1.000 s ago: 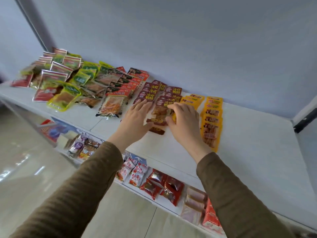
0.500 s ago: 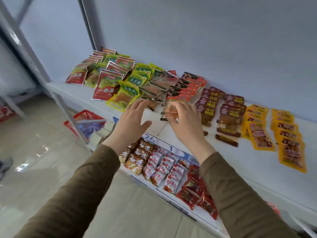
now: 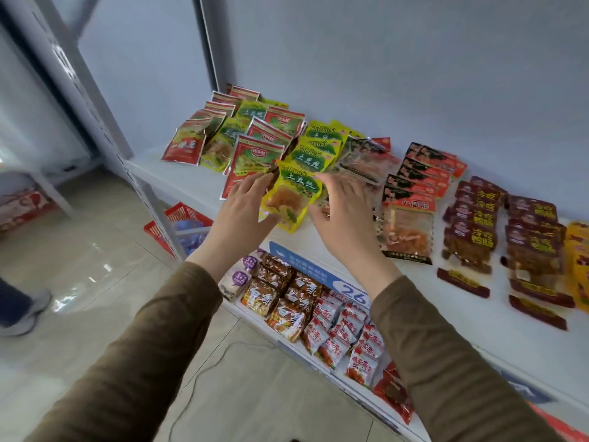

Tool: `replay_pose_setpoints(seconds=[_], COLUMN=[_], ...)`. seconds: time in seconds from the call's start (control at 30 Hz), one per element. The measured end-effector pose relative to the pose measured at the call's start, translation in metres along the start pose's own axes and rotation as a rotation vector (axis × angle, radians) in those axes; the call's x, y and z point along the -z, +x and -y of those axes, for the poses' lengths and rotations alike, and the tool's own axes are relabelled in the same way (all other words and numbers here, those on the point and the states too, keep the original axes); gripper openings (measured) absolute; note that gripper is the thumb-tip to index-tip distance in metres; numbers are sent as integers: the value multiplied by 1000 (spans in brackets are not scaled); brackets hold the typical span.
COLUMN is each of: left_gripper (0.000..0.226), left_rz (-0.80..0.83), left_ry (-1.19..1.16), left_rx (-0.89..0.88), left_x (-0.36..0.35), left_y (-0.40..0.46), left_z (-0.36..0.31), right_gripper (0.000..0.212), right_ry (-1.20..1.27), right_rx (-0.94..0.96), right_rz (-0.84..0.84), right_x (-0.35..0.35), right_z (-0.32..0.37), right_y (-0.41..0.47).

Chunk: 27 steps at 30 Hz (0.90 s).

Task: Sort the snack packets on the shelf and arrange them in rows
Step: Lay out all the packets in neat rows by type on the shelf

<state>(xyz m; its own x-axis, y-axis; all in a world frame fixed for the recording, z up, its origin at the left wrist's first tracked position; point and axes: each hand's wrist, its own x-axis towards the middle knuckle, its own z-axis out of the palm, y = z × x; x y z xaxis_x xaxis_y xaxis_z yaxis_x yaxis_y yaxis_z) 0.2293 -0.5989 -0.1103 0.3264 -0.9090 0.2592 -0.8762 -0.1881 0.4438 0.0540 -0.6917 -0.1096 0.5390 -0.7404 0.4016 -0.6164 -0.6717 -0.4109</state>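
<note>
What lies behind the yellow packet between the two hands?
Behind the yellow packet more yellow packets overlap in a row toward the wall; their lower parts are covered.

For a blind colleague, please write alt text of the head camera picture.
Two hands reach to a yellow-green snack packet at the front of a white shelf: the left hand touches its left edge, the right hand is open beside it. Red-green packets lie jumbled behind; dark red packets lie in rows to the right.

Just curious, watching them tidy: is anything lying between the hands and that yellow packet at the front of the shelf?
Nothing visible does. The left hand is already at the yellow packet on its left edge, and the right hand is close beside its right edge. Whether the right fingers touch it I cannot tell; other packets lie behind it.
</note>
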Motion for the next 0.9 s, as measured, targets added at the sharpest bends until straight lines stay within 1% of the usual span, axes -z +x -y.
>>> replay_pose_setpoints(seconds=[0.23,0.43,0.67,0.9], left_gripper=[74,75,73,71], left_rz=[-48,-51,-7,57], left_ry=[7,-3,-43,-108], left_rx=[86,53,0,-29], left_x=[30,58,99,104], left_y=[30,61,112,170], left_z=[72,150,256,312], right_gripper=[51,53,51,50], right_ry=[30,9,79,96], right_rx=[69,75,-18,-135], right_rz=[13,13,3,10], right_x=[-48,-101,-159,-194], right_z=[51,101,170,199], right_y=[58,112,167,208])
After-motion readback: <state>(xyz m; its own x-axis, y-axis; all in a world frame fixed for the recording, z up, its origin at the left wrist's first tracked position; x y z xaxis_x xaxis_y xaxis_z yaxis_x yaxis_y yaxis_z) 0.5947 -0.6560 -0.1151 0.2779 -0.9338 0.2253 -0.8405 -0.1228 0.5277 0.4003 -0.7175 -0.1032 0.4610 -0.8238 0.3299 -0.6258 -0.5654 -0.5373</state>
